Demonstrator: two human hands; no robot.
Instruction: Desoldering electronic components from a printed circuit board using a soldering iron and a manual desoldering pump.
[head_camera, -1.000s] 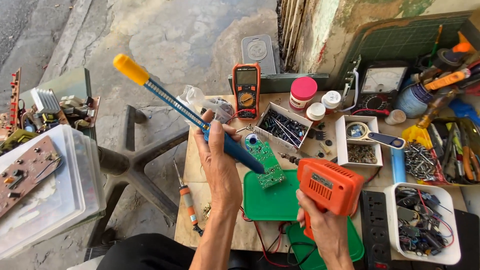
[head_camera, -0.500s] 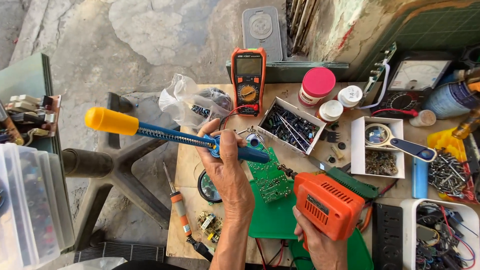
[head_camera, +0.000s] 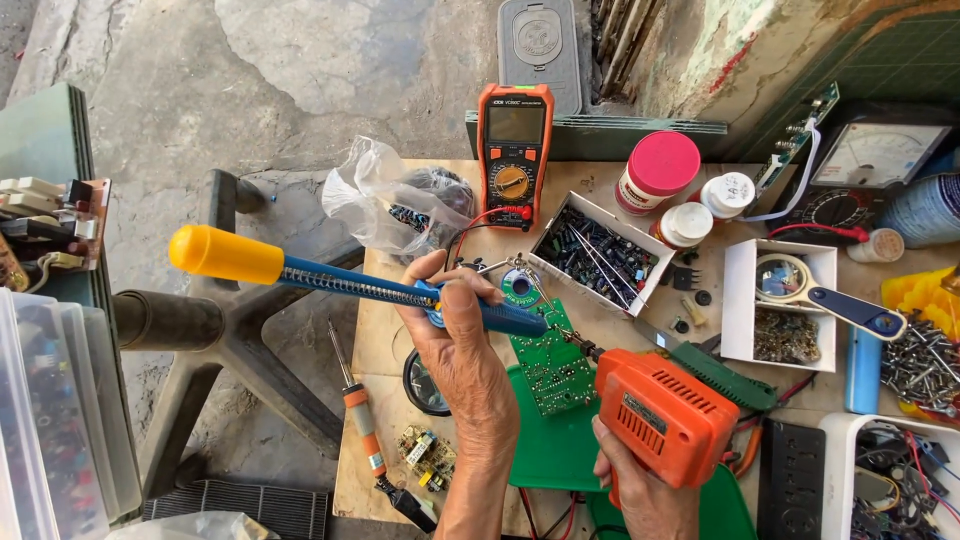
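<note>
**Pump and soldering gun meet over a green board**

A green circuit board lies near the middle of the wooden bench, partly on a green mat. The left hand is wrapped around a blue desoldering pump with a yellow plunger knob, thumb resting on its body, the pump's tip lying at the board's upper edge. The right hand is closed round the grip of an orange soldering gun, whose tip touches the board's right side.

Just above the board sits a white tray of small components, with an orange multimeter behind it and a crumpled clear plastic bag to its left. A soldering iron with an orange handle lies on the bench left of the left hand. To the right stand a pink-lidded jar, a white box holding a magnifier, and a heap of screws.
</note>
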